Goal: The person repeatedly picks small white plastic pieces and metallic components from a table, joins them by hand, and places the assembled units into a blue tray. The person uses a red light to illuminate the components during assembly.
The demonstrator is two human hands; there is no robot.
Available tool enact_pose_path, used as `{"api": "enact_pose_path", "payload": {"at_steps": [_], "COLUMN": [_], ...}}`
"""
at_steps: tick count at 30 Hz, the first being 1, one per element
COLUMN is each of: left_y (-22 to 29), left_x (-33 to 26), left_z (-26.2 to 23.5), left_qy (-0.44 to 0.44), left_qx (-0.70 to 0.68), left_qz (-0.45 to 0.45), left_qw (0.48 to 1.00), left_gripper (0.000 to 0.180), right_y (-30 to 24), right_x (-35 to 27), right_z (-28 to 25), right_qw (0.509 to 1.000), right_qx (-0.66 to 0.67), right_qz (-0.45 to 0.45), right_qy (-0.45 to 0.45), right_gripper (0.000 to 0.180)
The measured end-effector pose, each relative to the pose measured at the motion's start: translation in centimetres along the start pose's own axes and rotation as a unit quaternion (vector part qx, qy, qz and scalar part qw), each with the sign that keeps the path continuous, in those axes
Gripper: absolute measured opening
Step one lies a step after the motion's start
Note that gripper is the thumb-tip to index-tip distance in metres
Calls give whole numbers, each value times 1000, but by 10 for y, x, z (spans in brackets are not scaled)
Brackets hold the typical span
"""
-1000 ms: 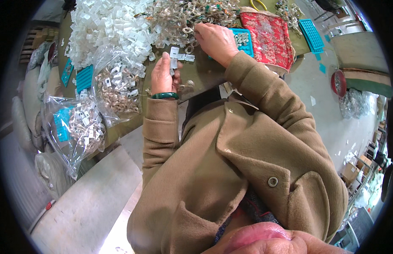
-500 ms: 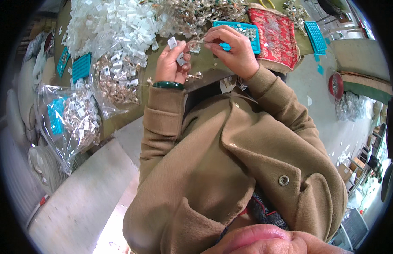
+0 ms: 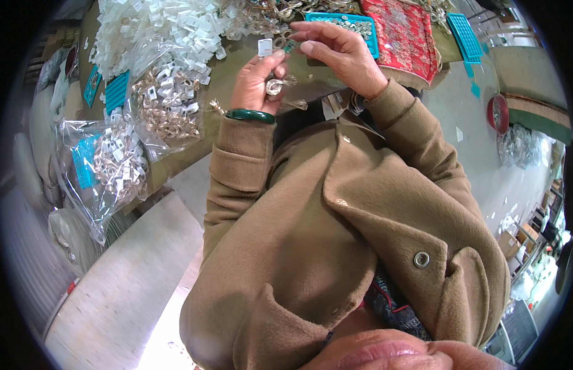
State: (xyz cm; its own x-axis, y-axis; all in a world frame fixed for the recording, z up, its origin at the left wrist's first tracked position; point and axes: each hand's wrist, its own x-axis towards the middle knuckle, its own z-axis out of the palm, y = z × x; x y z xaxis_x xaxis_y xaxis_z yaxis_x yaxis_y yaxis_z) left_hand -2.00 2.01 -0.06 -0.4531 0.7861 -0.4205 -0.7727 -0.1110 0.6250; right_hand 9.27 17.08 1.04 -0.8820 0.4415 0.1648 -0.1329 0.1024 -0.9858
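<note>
My left hand (image 3: pixel 254 85), with a dark green bangle at its wrist, is closed on a small white card tag (image 3: pixel 265 47), pinched upright between thumb and fingers. A shiny coil of pale gold cord (image 3: pixel 274 87) shows at the same fingers, and a loose pale strand sticks out beside the wrist. To the right, my right hand (image 3: pixel 351 57) has its fingers stretched and the thumb apart, with nothing seen in it. Its fingertips are close to a small ring-like loop (image 3: pixel 280 42) just beyond the tag. How loop and tag are joined cannot be made out.
White card tags (image 3: pixel 157 24) are heaped at the far left. Clear bags (image 3: pixel 166 117) of tagged cords lie left of me. Beyond my right hand are a blue tray (image 3: pixel 371 37) of small round pieces, a red patterned cloth (image 3: pixel 400 43) and another blue tray (image 3: pixel 464 37).
My right hand has opened and come off the cord it was pinching. The tag in my left hand has turned more upright and face-on, and a cord coil now shows at its fingers.
</note>
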Motion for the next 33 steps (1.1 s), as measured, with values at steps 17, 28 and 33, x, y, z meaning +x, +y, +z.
{"api": "enact_pose_path", "payload": {"at_steps": [17,28,33], "left_y": [-22,-32,-21], "left_x": [-1,4,5], "left_z": [31,31,22], "left_qy": [46,43,10], "left_qx": [121,312,195], "left_qz": [158,239,57], "left_qw": [979,919,979], "left_gripper": [13,8,23], "right_y": [-1,0,1], "right_x": [-15,-23,-25], "right_z": [-13,-12,-21], "right_qw": [999,939,937], "right_qx": [5,302,308], "right_qz": [31,161,161], "right_qy": [29,40,32], "right_gripper": [14,8,8]}}
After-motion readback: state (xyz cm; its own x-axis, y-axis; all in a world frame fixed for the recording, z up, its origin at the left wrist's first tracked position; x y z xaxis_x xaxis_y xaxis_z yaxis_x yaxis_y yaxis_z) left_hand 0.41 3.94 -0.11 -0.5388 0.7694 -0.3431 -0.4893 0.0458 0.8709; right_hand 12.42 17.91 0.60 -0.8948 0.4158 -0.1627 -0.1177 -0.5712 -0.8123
